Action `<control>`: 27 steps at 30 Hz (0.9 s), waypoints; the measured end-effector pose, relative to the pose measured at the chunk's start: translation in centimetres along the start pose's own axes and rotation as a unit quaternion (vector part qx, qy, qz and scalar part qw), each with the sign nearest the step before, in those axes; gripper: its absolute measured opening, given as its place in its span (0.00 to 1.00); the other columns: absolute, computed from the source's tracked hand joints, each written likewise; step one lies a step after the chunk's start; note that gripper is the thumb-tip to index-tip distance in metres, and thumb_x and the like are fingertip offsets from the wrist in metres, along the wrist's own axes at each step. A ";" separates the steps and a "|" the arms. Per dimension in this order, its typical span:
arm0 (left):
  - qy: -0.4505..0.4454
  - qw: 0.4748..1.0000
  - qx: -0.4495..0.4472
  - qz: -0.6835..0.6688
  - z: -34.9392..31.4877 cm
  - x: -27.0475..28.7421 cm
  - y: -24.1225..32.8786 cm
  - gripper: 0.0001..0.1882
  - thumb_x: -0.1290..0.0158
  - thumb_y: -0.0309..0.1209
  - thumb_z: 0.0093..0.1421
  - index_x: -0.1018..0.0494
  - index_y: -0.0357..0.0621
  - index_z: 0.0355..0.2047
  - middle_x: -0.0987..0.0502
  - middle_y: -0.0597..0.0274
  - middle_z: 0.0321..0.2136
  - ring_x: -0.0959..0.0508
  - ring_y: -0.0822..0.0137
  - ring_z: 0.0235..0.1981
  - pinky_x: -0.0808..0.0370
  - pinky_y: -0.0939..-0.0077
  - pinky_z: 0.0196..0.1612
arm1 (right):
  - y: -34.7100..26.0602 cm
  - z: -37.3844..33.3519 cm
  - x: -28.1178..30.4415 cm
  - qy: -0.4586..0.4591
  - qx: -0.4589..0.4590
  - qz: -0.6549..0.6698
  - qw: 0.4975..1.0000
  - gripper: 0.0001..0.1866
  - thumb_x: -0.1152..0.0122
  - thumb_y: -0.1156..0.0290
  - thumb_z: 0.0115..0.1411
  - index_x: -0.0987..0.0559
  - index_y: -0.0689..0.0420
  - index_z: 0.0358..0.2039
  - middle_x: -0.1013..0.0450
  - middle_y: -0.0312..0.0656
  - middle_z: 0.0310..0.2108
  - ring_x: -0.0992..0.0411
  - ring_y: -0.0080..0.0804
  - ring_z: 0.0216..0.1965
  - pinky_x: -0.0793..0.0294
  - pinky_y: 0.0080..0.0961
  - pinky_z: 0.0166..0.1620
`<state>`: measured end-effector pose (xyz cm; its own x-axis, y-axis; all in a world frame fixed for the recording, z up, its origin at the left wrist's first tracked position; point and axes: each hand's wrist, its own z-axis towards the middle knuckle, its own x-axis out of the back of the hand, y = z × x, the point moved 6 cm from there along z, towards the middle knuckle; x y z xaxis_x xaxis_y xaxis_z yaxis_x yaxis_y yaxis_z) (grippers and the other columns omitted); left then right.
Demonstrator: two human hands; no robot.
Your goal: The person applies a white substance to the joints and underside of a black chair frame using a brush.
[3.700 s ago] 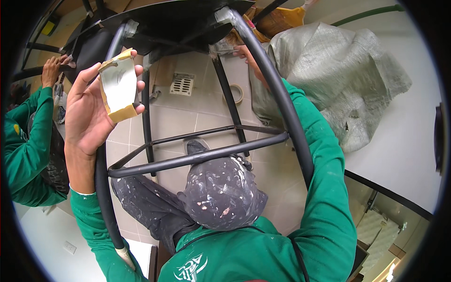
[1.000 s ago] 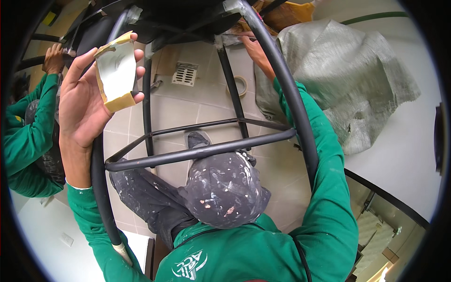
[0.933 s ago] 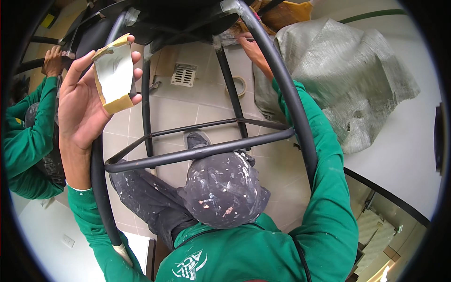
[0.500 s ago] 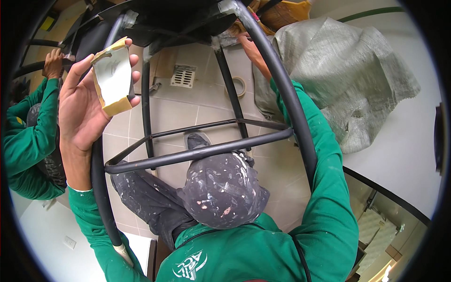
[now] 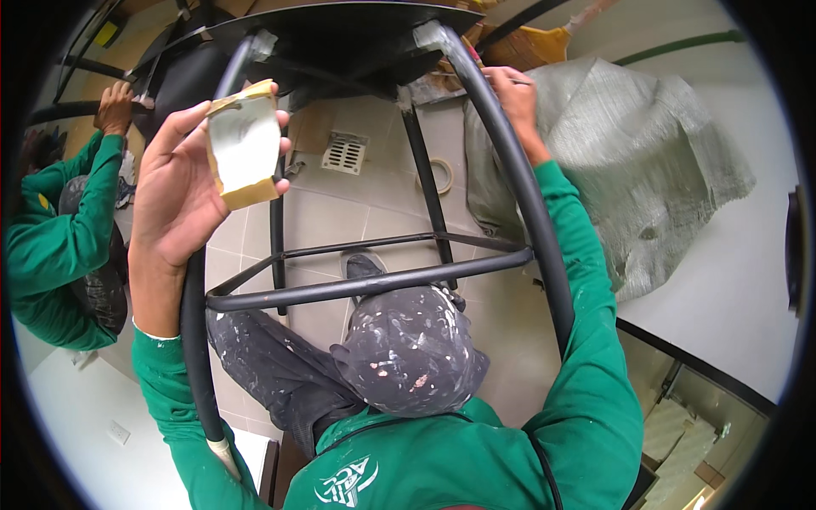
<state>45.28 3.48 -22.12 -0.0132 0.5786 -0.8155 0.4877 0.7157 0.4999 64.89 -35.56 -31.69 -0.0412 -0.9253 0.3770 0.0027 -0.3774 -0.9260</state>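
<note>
My left hand [image 5: 174, 191] is raised beside the left leg of a black metal chair frame [image 5: 365, 286]. Its fingers grip the edges of a small flat board [image 5: 244, 149] with a whitish face, a grey smear and yellowish tape-like edges. My right hand [image 5: 515, 98] is up at the far right, just outside the frame's thick right leg, with its fingers bent together. What they hold, if anything, is too small to make out. Greyish-white filler [image 5: 431, 34] coats the joint where this leg meets the dark seat panel [image 5: 340, 42]. More filler marks the other joints.
A large grey woven sack [image 5: 612, 170] lies at the right. On the tiled floor are a drain cover [image 5: 346, 153] and a tape roll [image 5: 446, 176]. A co-worker in a green sleeve [image 5: 64, 246] works at the left, with a hand [image 5: 115, 106] on another black frame.
My right hand has moved from inside the right leg to its outer side. My left hand, still holding the board, has shifted slightly right and down in the view.
</note>
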 end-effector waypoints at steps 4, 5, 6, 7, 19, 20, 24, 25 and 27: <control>0.001 1.000 0.006 -0.009 0.0 0.0 -0.3 0.34 0.61 0.46 0.75 0.43 0.34 0.73 0.27 0.42 0.59 0.21 0.50 0.57 0.19 0.44 0.55 | -7.2 1.2 4.6 -0.044 0.137 -0.191 0.971 0.13 0.41 0.70 0.66 0.12 0.63 0.40 0.18 0.37 0.29 0.23 0.19 0.30 0.25 0.18 0.35; 0.000 1.000 0.008 -0.013 -0.1 0.0 -0.3 0.34 0.61 0.46 0.75 0.42 0.34 0.72 0.27 0.42 0.59 0.21 0.50 0.57 0.19 0.43 0.56 | -9.9 0.9 5.5 -0.024 0.185 -0.172 0.967 0.12 0.40 0.71 0.66 0.12 0.63 0.41 0.18 0.38 0.29 0.24 0.19 0.29 0.27 0.17 0.34; 0.000 1.000 0.011 -0.017 -0.1 0.1 -0.3 0.35 0.62 0.46 0.75 0.42 0.33 0.72 0.26 0.42 0.59 0.21 0.49 0.57 0.19 0.43 0.56 | -12.9 0.1 6.1 -0.005 0.233 -0.152 0.961 0.12 0.40 0.72 0.66 0.12 0.62 0.43 0.18 0.38 0.30 0.25 0.18 0.29 0.28 0.16 0.33; -0.020 1.000 0.010 -0.021 -0.1 0.2 -0.3 0.35 0.61 0.47 0.74 0.42 0.33 0.72 0.26 0.43 0.59 0.21 0.49 0.56 0.19 0.43 0.55 | -15.7 -0.9 5.8 -0.013 0.236 -0.105 0.966 0.12 0.40 0.71 0.66 0.13 0.62 0.44 0.18 0.39 0.31 0.26 0.18 0.30 0.30 0.15 0.33; 0.027 0.999 0.020 -0.039 -0.9 1.4 -0.7 0.35 0.54 0.46 0.71 0.36 0.29 0.68 0.23 0.44 0.58 0.19 0.52 0.57 0.25 0.37 0.62 | -28.8 -15.2 -8.6 -0.322 0.309 -0.020 0.895 0.09 0.36 0.82 0.55 0.12 0.64 0.37 0.23 0.34 0.25 0.32 0.15 0.23 0.36 0.18 0.27; 0.027 0.999 0.021 -0.040 -0.8 1.6 -0.8 0.34 0.54 0.45 0.71 0.36 0.29 0.67 0.23 0.45 0.58 0.19 0.52 0.57 0.26 0.36 0.62 | -28.7 -15.1 -9.0 -0.329 0.306 -0.024 0.893 0.09 0.36 0.81 0.56 0.12 0.64 0.36 0.23 0.34 0.25 0.32 0.15 0.23 0.36 0.18 0.27; 0.002 0.998 0.016 -0.053 -0.7 1.3 -0.7 0.32 0.50 0.43 0.71 0.34 0.27 0.65 0.22 0.46 0.57 0.19 0.55 0.57 0.25 0.44 0.65 | -27.4 -14.6 -10.1 -0.351 0.218 0.013 0.911 0.08 0.36 0.80 0.58 0.12 0.65 0.36 0.22 0.34 0.26 0.31 0.14 0.25 0.34 0.16 0.28; -0.006 0.998 0.010 -0.057 -0.7 1.2 -0.7 0.32 0.50 0.43 0.70 0.33 0.25 0.64 0.21 0.46 0.56 0.19 0.56 0.57 0.24 0.51 0.64 | -27.1 -14.5 -10.4 -0.363 0.205 0.004 0.909 0.08 0.36 0.80 0.58 0.12 0.65 0.37 0.22 0.34 0.26 0.30 0.14 0.25 0.33 0.16 0.29; 0.008 0.999 0.011 -0.050 -0.7 1.4 -0.8 0.32 0.50 0.42 0.71 0.33 0.25 0.64 0.21 0.46 0.56 0.18 0.56 0.56 0.23 0.53 0.64 | -26.7 -14.4 -10.5 -0.367 0.182 0.005 0.912 0.08 0.36 0.80 0.59 0.12 0.66 0.37 0.21 0.34 0.26 0.30 0.14 0.26 0.33 0.15 0.29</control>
<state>44.27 4.03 -23.47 -0.0774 0.5112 -0.8559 0.5016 0.7619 0.4097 50.91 -15.27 -11.21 0.6409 -0.6531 0.4034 0.3366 -0.2333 -0.9123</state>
